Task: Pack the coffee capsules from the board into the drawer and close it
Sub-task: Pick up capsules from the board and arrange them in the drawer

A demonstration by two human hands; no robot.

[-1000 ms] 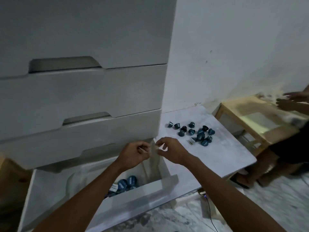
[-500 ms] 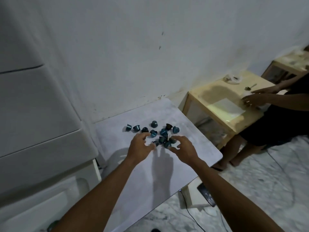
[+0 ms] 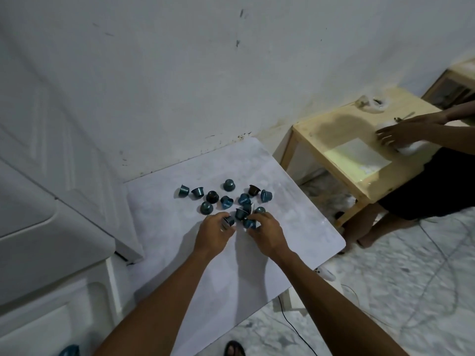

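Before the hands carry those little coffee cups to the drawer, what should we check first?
1. Left hand has a capsule: ok, fingers curl round one.
2. Right hand has a capsule: ok, grip looks closed on one.
3. Loose capsules away from the board edge: ok.
4. Drawer open: cannot tell.
5. Path to drawer clear: cannot tell.

Both forearms reach up from the bottom edge toward 12 o'clock, converging so the hands sit close together but apart. The left hand point(image 3: 214, 231) is palm down, its fingers curled around a small item at its 1 o'clock tip. The right hand point(image 3: 266, 231) is also palm down, fingers bent and pinching at its 10 o'clock side.
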